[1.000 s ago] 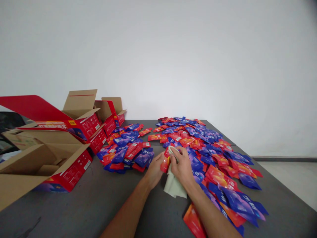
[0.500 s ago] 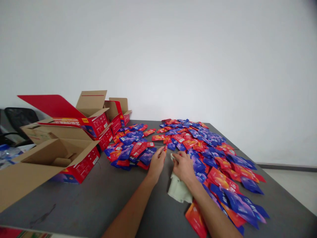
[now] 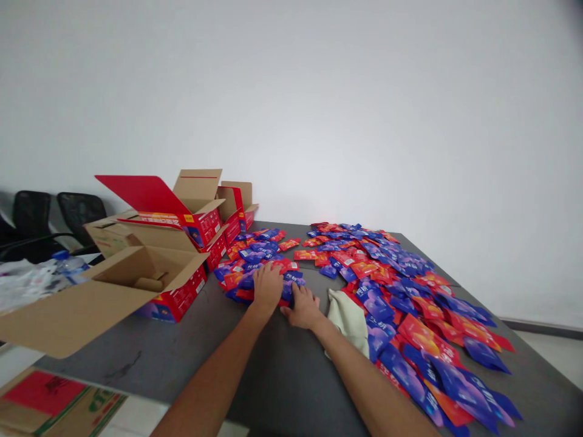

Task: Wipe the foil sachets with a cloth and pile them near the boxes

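My left hand [image 3: 268, 286] lies over the front of a pile of red and blue sachets [image 3: 248, 280], fingers stretched across them and partly sunk among them. Close by, my right hand [image 3: 303, 306] rests at the pile's right edge, thumb and fingers apart, touching a blue sachet [image 3: 293, 278]. I see nothing gripped in either hand. A pale green cloth [image 3: 348, 318] lies crumpled on the table, right of my right hand and against the larger spread of sachets [image 3: 382, 291].
Open red cardboard boxes [image 3: 182, 297] line the left side of the grey table [image 3: 182, 358]; one long flap juts toward me. Beyond them are a plastic bottle [image 3: 68, 262] and black chairs [image 3: 82, 212]. Another carton [image 3: 54, 400] sits below the front edge.
Both hands have moved left to the smaller pile. My right hand has let go of the cloth, and the red sachet no longer stands up from my left hand. The view has turned left.
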`<move>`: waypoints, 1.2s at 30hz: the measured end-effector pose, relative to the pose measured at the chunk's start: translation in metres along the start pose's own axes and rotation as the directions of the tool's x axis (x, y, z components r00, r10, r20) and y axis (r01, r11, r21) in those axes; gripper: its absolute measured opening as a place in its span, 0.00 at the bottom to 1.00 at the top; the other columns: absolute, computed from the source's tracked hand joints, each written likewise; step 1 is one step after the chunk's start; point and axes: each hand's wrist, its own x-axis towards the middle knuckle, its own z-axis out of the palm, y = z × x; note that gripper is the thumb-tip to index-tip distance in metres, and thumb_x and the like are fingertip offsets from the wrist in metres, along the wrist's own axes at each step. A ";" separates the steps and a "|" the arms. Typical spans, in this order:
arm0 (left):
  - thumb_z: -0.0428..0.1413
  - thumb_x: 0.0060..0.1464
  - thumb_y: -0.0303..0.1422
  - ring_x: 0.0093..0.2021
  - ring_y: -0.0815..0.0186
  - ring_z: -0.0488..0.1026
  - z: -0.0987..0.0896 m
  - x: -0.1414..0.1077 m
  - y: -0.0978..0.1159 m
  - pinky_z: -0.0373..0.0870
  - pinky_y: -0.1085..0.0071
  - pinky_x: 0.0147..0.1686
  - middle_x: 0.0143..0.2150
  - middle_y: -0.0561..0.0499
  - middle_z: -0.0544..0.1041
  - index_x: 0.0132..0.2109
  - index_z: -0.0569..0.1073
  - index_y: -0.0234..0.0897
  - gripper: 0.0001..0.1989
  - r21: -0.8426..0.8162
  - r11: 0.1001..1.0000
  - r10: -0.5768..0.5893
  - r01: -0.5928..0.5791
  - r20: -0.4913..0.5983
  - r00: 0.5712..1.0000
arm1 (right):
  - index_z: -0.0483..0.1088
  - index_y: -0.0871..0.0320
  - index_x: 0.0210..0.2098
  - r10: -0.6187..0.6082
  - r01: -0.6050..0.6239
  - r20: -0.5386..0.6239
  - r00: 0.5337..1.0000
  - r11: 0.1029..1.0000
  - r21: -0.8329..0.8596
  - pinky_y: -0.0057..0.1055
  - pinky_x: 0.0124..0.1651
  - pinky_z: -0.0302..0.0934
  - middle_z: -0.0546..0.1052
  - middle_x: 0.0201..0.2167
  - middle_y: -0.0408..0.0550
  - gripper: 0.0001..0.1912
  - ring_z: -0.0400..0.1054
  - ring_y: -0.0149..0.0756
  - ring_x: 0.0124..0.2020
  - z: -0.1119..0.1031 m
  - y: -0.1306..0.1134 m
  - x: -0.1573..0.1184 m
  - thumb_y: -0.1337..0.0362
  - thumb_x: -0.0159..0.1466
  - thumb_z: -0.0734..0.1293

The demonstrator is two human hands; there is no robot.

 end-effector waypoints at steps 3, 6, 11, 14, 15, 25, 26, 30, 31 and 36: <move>0.51 0.60 0.36 0.63 0.41 0.60 0.009 -0.005 -0.014 0.45 0.41 0.63 0.59 0.36 0.73 0.50 0.79 0.39 0.16 0.130 0.991 0.015 -0.014 -0.001 1.000 | 0.53 0.54 0.67 0.006 -0.006 0.009 1.000 1.000 0.010 0.61 0.59 0.50 0.63 0.65 0.66 0.40 0.54 0.58 0.66 0.010 -0.011 0.010 0.56 0.59 0.70; 0.50 0.61 0.45 0.69 0.40 0.51 0.013 -0.008 -0.022 0.37 0.37 0.65 0.65 0.39 0.68 0.55 0.76 0.42 0.22 0.201 0.979 0.015 -0.011 -0.018 1.000 | 0.51 0.53 0.68 0.023 -0.023 0.055 0.998 1.000 -0.002 0.62 0.60 0.48 0.59 0.67 0.65 0.41 0.51 0.56 0.68 0.015 -0.018 0.021 0.58 0.59 0.69; 0.49 0.60 0.45 0.71 0.41 0.47 0.006 -0.001 -0.038 0.37 0.36 0.66 0.70 0.43 0.62 0.62 0.71 0.44 0.26 0.315 0.949 -0.032 0.019 0.037 0.999 | 0.43 0.55 0.71 0.049 -0.044 0.158 0.986 0.998 -0.039 0.64 0.64 0.41 0.48 0.72 0.63 0.47 0.38 0.55 0.73 0.024 -0.031 0.042 0.59 0.58 0.67; 0.47 0.61 0.45 0.72 0.41 0.46 0.003 0.009 -0.052 0.39 0.36 0.66 0.71 0.44 0.60 0.64 0.69 0.45 0.27 0.340 0.939 -0.070 0.047 0.054 0.996 | 0.42 0.55 0.72 0.036 -0.031 0.170 0.985 0.999 -0.037 0.64 0.65 0.39 0.46 0.73 0.62 0.49 0.33 0.56 0.73 0.030 -0.043 0.058 0.60 0.57 0.68; 0.47 0.61 0.45 0.72 0.41 0.46 0.002 0.013 -0.057 0.39 0.36 0.66 0.72 0.44 0.59 0.64 0.69 0.44 0.27 0.344 0.937 -0.081 0.056 0.058 0.995 | 0.43 0.54 0.71 0.035 -0.030 0.172 0.985 0.999 -0.030 0.65 0.65 0.39 0.47 0.73 0.61 0.48 0.33 0.56 0.73 0.031 -0.046 0.065 0.60 0.56 0.68; 0.49 0.58 0.40 0.72 0.39 0.46 0.012 0.062 -0.087 0.36 0.33 0.66 0.73 0.44 0.57 0.65 0.68 0.44 0.28 0.360 0.925 -0.161 0.120 0.087 0.983 | 0.40 0.49 0.71 0.071 -0.078 0.164 0.984 0.996 0.039 0.62 0.65 0.40 0.50 0.73 0.52 0.47 0.37 0.55 0.73 0.038 -0.049 0.118 0.62 0.58 0.66; 0.49 0.58 0.39 0.72 0.39 0.45 0.014 0.064 -0.087 0.36 0.33 0.66 0.73 0.43 0.57 0.65 0.68 0.43 0.28 0.364 0.924 -0.155 0.115 0.084 0.984 | 0.40 0.49 0.71 0.079 -0.087 0.160 0.984 0.995 0.039 0.62 0.65 0.41 0.50 0.73 0.52 0.46 0.37 0.55 0.73 0.038 -0.048 0.119 0.61 0.59 0.66; 0.50 0.57 0.37 0.72 0.37 0.43 0.017 0.063 -0.077 0.35 0.32 0.65 0.72 0.38 0.58 0.64 0.69 0.38 0.28 0.379 0.923 -0.092 0.074 0.029 0.995 | 0.44 0.50 0.71 0.072 -0.075 0.117 0.991 0.997 0.024 0.60 0.65 0.42 0.53 0.71 0.53 0.43 0.39 0.57 0.72 0.027 -0.044 0.113 0.58 0.60 0.66; 0.50 0.57 0.36 0.72 0.38 0.44 0.017 0.062 -0.072 0.35 0.32 0.65 0.71 0.37 0.58 0.65 0.68 0.38 0.29 0.379 0.923 -0.081 0.071 0.009 0.997 | 0.46 0.51 0.70 0.065 -0.066 0.096 0.993 0.998 0.009 0.59 0.64 0.44 0.54 0.71 0.54 0.42 0.41 0.58 0.71 0.022 -0.043 0.111 0.56 0.61 0.66; 0.47 0.60 0.33 0.72 0.43 0.48 0.024 0.055 -0.038 0.42 0.37 0.66 0.69 0.37 0.62 0.65 0.66 0.36 0.27 0.345 0.938 -0.013 0.027 -0.042 0.999 | 0.62 0.54 0.62 0.070 -0.069 0.003 0.998 0.993 -0.100 0.55 0.59 0.53 0.64 0.64 0.57 0.31 0.51 0.57 0.65 -0.009 -0.027 0.092 0.58 0.59 0.66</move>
